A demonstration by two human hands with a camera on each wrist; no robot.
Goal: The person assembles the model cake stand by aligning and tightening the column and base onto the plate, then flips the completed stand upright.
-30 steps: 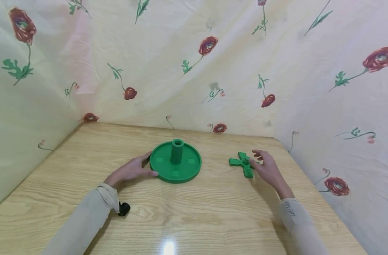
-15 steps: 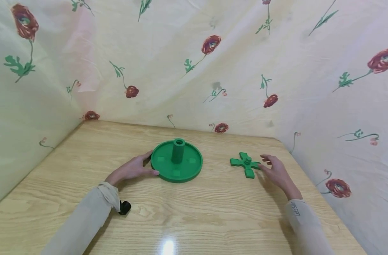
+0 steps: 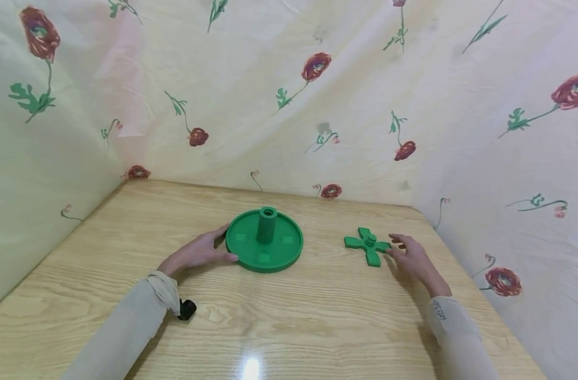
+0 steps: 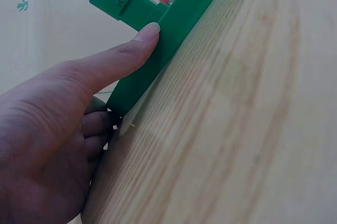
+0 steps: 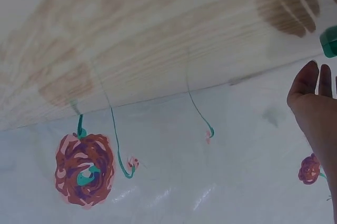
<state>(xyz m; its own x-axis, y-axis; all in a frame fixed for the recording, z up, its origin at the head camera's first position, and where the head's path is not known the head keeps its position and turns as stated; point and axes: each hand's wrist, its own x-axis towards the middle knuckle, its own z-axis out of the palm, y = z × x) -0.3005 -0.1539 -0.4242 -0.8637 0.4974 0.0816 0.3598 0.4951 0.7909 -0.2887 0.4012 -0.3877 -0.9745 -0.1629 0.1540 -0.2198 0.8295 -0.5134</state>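
Observation:
A round green dish-like base point(image 3: 241, 256) with a raised rim and an upright hollow post point(image 3: 266, 229) sits on the wooden table. My left hand point(image 3: 197, 253) holds its left edge, thumb at the near side and fingers towards the back. In the left wrist view the thumb lies against the green rim point(image 4: 176, 31) and the other fingers are partly hidden behind it. To the right lies a flat green cross-shaped piece point(image 3: 370, 244) with a round stepped knob on top. Beside its right arm is my right hand point(image 3: 414, 258), fingers loosely bent, thumb tip right at that arm.
Bare wood table point(image 3: 289, 327) stretches in front of both pieces. A cloth printed with red flowers point(image 3: 250, 105) rises behind and along both sides. A small black object point(image 3: 187, 310) sits by the left sleeve cuff.
My right hand has drawn back to the right, from the knob of the cross-shaped piece to the end of its arm. The left hand stays on the round base. The view has shifted slightly.

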